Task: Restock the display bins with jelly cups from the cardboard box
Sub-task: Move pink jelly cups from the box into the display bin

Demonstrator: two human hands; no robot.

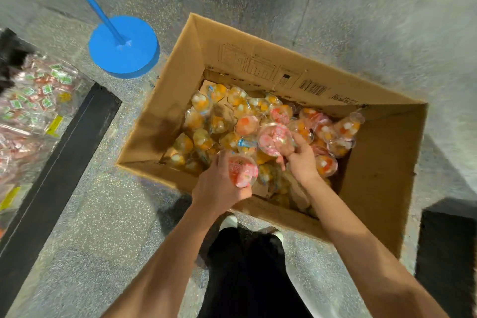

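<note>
An open cardboard box (382, 170) stands on the floor, holding several clear jelly cups (204, 121) with orange, yellow and red fruit. My left hand (219, 183) grips a jelly cup with a pink-red lid (244, 170) above the box's near edge. My right hand (300, 160) holds another pink-lidded jelly cup (275, 138) over the pile in the middle of the box. At the far left is a clear display bin (33, 100) filled with small wrapped sweets.
A blue round stand base (124, 46) with a blue pole rises from the speckled floor behind and left of the box. A black frame (59, 162) edges the display bin. My dark trousers and white shoe (228, 222) stand just before the box. A dark block (446, 253) sits at right.
</note>
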